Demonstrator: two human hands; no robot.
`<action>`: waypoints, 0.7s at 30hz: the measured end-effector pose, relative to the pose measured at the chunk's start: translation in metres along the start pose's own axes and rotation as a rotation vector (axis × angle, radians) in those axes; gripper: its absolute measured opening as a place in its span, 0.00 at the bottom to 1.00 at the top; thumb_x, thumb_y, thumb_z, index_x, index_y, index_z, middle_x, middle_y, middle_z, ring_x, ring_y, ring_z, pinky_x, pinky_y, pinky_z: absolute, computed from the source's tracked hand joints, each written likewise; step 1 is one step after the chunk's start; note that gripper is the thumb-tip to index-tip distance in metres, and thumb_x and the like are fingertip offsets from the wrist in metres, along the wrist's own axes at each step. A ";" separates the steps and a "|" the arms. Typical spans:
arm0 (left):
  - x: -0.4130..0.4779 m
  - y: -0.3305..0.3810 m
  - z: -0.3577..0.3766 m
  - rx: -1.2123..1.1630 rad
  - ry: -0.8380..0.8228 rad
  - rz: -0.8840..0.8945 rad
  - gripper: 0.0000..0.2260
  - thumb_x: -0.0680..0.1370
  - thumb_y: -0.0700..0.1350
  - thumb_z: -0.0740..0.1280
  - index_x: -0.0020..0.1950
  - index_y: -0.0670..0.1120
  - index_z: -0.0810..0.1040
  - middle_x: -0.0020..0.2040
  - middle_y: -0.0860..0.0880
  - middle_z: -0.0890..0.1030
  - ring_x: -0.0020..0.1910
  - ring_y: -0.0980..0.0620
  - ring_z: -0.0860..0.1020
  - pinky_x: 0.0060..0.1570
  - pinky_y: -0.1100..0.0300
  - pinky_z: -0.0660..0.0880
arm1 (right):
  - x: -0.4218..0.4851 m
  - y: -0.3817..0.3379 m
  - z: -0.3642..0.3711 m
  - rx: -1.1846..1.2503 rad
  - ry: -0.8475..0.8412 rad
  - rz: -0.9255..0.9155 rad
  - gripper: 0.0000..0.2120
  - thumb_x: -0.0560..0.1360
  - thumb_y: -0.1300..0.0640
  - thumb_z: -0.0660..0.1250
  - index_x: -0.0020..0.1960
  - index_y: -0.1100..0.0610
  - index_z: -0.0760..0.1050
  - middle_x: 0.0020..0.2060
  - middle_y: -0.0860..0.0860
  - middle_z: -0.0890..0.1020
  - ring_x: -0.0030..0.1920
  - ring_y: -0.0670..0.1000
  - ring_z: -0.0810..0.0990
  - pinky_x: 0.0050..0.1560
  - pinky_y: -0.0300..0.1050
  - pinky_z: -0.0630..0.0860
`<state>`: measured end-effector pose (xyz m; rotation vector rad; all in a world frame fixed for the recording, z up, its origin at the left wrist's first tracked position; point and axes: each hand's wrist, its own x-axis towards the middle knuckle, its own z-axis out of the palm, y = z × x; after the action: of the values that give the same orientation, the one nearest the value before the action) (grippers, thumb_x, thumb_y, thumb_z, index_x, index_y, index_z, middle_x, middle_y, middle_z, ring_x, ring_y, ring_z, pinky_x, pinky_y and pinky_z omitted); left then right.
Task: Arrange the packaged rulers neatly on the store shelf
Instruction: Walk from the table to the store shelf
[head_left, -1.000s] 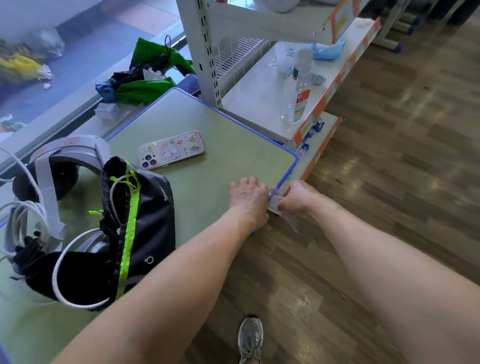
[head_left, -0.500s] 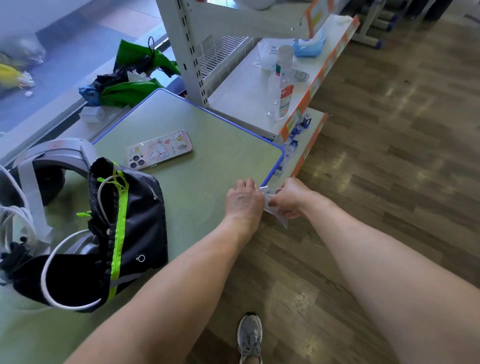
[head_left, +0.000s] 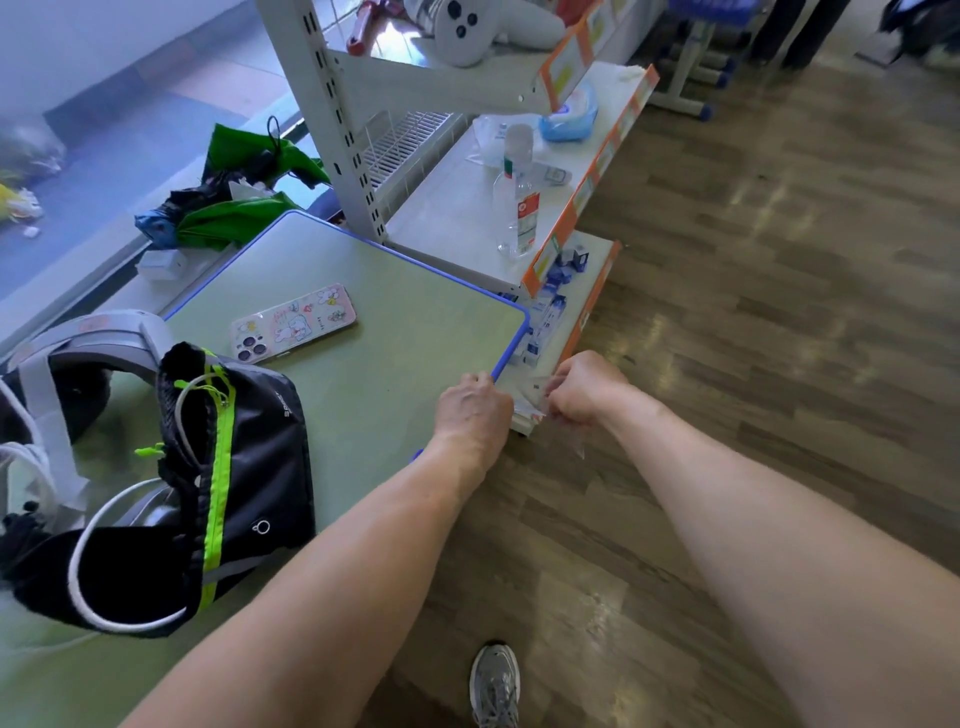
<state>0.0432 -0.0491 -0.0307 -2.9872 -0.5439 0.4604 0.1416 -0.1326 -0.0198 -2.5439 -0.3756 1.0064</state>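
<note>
Two hands on one flimsy packet, so we watch for trouble. Far left, the black pouch (head_left: 249, 467) and the phone (head_left: 293, 322) lie on the green table (head_left: 405, 312), well apart from the action and no threat. At the table's blue corner the left hand (head_left: 475, 410) curls knuckles-up. Its fingertips are hidden, so we cannot tell whether it grips anything or only steadies. Just beside it is the ruler packet (head_left: 530, 396), clear plastic held low over the near end of the bottom shelf (head_left: 592, 304) and not yet laid down. The right hand (head_left: 584, 389) pinches it in curled fingers, with loose film trailing below the wrist.

We see three risks. Slick plastic could slide out of that pinch and drop to the floor. The table corner could catch the film as it goes in. And the small blue boxes (head_left: 550, 291) crowd the shelf just beyond, so a careless push may knock them askew.
</note>
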 end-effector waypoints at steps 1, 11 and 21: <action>-0.002 0.005 -0.003 0.006 -0.008 0.003 0.16 0.80 0.35 0.56 0.66 0.40 0.73 0.59 0.41 0.75 0.58 0.44 0.74 0.52 0.54 0.74 | -0.003 0.004 -0.004 -0.022 0.008 -0.016 0.12 0.69 0.65 0.68 0.52 0.59 0.78 0.46 0.56 0.83 0.45 0.55 0.82 0.44 0.47 0.81; -0.025 0.079 -0.074 0.046 0.036 0.087 0.14 0.79 0.37 0.58 0.63 0.41 0.75 0.58 0.42 0.78 0.58 0.43 0.76 0.54 0.53 0.74 | -0.076 0.067 -0.072 -0.333 0.250 -0.117 0.09 0.76 0.58 0.64 0.53 0.54 0.80 0.47 0.52 0.82 0.45 0.53 0.80 0.39 0.43 0.74; -0.069 0.205 -0.173 0.132 0.182 0.240 0.15 0.79 0.34 0.59 0.64 0.40 0.75 0.59 0.41 0.78 0.58 0.42 0.77 0.53 0.53 0.73 | -0.200 0.181 -0.169 -0.519 0.454 -0.046 0.08 0.72 0.69 0.62 0.44 0.58 0.76 0.47 0.57 0.82 0.47 0.58 0.80 0.40 0.43 0.70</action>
<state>0.1028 -0.2679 0.1280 -2.9362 -0.1344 0.2241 0.1373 -0.4114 0.1345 -3.0951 -0.6180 0.3080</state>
